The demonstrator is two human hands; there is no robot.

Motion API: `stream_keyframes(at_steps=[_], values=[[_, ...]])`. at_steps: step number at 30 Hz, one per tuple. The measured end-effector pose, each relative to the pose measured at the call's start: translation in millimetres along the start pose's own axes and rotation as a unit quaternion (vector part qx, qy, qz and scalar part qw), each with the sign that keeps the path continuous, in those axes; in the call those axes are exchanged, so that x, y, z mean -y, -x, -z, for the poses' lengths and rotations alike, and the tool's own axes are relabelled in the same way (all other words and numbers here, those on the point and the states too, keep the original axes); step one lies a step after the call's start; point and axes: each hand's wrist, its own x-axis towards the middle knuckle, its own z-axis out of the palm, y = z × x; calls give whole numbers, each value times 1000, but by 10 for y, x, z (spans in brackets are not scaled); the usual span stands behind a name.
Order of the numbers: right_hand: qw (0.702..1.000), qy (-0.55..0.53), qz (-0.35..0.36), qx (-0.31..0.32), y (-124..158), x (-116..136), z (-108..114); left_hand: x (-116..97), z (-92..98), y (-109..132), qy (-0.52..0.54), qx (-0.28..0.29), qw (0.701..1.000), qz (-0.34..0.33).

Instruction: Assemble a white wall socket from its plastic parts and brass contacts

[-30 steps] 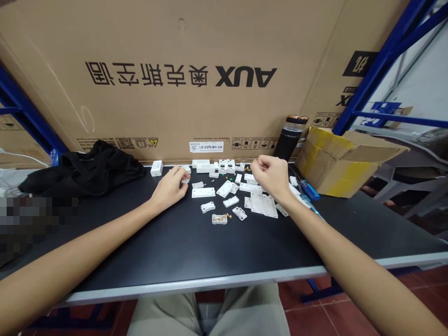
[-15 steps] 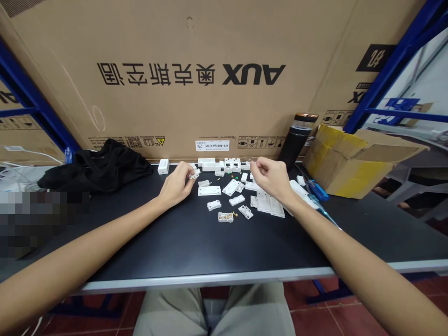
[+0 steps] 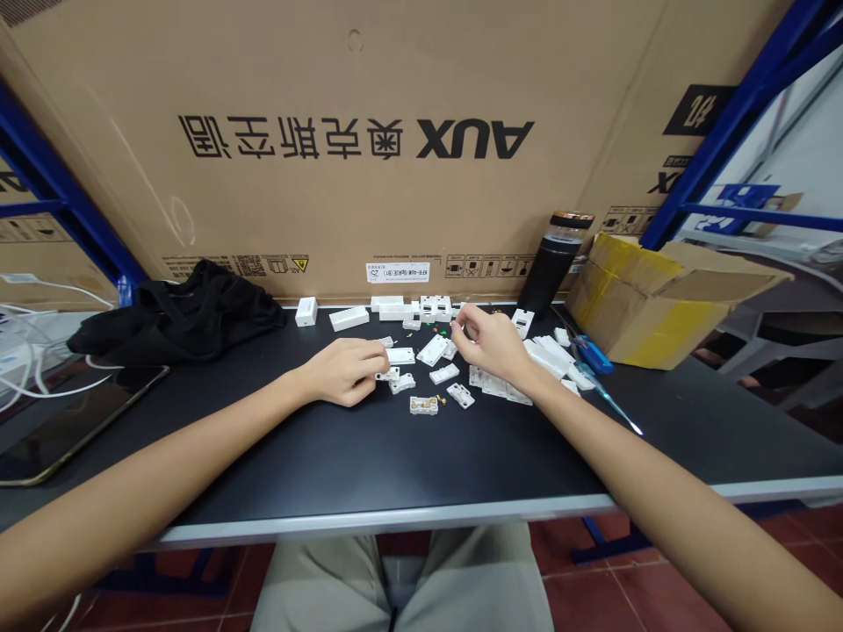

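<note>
My left hand is closed, its thumb and fingertips pinching a small white plastic part. Just beyond that part lies a flat white cover plate, and a white plastic piece is close by. Thumb and fingers of my right hand are curled together above the scattered pieces; whatever they hold is too small to make out. A white housing with brass contacts lies nearest me, a tiny brass piece beside it. White switch housings stand in a row at the back.
Right of the pieces lie a screwdriver and a blue-handled tool. A black flask and an open cardboard box stand behind them. On the left are black cloth, a phone and white cables.
My left hand has come down and nearer me with the white part, revealing a white block at the back. My right hand has shifted slightly left and lower.
</note>
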Motion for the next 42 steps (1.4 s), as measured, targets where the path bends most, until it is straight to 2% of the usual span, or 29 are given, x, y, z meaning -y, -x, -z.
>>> stream_keyframes(at_steps=[5,15,22,30,42], values=[[1000,8,4,-1,-9,-20,16,-33,7,-27,-4,0,1000,12],[1000,13,-10,-7,-34,-12,80,28,-37,14,46,-45,987,144],[1000,26,-10,-11,-41,-38,87,139,-48,28,53,-55,978,196],[999,52,-4,3,-24,-59,49,168,-46,38,43,8,980,194],[996,84,6,30,0,-67,1,77,-9,-10,-54,84,972,212]])
